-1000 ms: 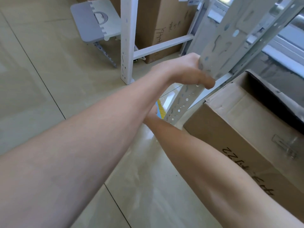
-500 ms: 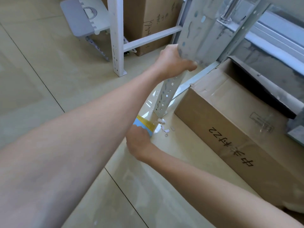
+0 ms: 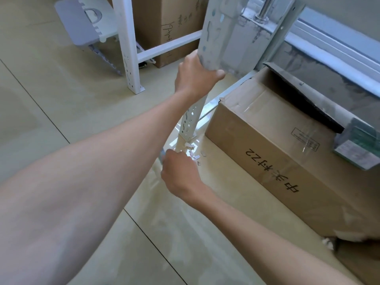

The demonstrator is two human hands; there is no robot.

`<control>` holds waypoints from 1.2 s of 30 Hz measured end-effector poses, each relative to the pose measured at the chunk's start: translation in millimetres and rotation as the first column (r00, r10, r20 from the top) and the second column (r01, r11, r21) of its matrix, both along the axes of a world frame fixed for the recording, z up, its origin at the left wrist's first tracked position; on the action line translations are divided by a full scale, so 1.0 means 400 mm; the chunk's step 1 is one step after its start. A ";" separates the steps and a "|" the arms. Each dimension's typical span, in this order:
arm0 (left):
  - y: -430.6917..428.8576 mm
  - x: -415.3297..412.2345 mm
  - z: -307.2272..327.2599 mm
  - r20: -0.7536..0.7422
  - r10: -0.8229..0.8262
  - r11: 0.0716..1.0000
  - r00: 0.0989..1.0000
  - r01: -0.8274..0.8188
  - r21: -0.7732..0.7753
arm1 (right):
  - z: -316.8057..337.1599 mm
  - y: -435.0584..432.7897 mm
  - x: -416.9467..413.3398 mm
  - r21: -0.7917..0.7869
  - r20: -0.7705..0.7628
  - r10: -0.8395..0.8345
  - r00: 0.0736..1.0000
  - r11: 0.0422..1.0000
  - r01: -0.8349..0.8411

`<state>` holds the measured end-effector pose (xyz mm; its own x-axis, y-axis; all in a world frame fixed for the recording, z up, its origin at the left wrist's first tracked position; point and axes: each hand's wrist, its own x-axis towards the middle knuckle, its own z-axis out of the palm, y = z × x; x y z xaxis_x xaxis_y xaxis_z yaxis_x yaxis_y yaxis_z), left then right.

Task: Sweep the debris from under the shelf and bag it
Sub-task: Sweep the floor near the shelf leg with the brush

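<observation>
My left hand (image 3: 195,77) grips the white perforated upright of the shelf (image 3: 190,120) about halfway up, thumb wrapped round its front. My right hand (image 3: 178,171) is low at the foot of that upright, fingers curled, and only a blue-grey sliver of the tool (image 3: 162,156) it holds shows at its left side. Small white scraps of debris (image 3: 195,155) lie on the floor just beyond the knuckles, at the base of the upright. No bag is in view.
A long cardboard box (image 3: 267,157) lies on the floor right of the upright, partly under the shelf. Another box (image 3: 174,27) stands at the back behind a second white upright (image 3: 129,58). A grey folding stool (image 3: 86,23) sits far left. Beige tiled floor stretches left.
My right hand has moved forward to the foot of the upright, now hiding the tool's yellow and blue end. The left hand keeps its grip on the upright. The view has shifted slightly.
</observation>
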<state>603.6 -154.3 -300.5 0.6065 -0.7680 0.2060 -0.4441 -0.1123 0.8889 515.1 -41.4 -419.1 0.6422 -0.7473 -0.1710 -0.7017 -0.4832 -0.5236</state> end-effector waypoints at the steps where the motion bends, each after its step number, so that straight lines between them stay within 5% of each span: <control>1: -0.003 -0.002 -0.002 0.000 0.012 1.000 1.000 -0.012 -0.006 | 0.012 0.004 0.000 0.129 0.003 -0.032 0.999 0.991 0.031; 5: -0.013 -0.013 -0.009 0.001 0.073 0.997 0.997 -0.073 -0.028 | -0.024 -0.012 0.005 0.524 0.110 -0.266 0.958 0.834 0.172; 12: -0.014 -0.035 -0.006 -0.003 0.130 0.990 0.991 -0.130 -0.050 | -0.120 -0.029 -0.005 0.667 -0.015 -0.612 0.791 0.583 0.464; 26: -0.018 -0.045 -0.015 -0.027 0.189 0.978 0.982 -0.191 -0.087 | -0.135 -0.149 -0.177 0.557 0.014 -0.844 0.535 0.451 0.698; 36: -0.009 -0.039 -0.004 -0.035 0.052 0.995 0.998 -0.055 -0.082 | -0.120 -0.202 -0.325 0.522 -0.003 -0.885 0.466 0.396 0.756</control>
<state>588.0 -157.8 -301.9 0.6535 -0.7155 0.2471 -0.4102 -0.0605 0.9100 385.2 -122.2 -467.0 -0.1868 -0.8221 -0.5379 -0.4508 0.5582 -0.6965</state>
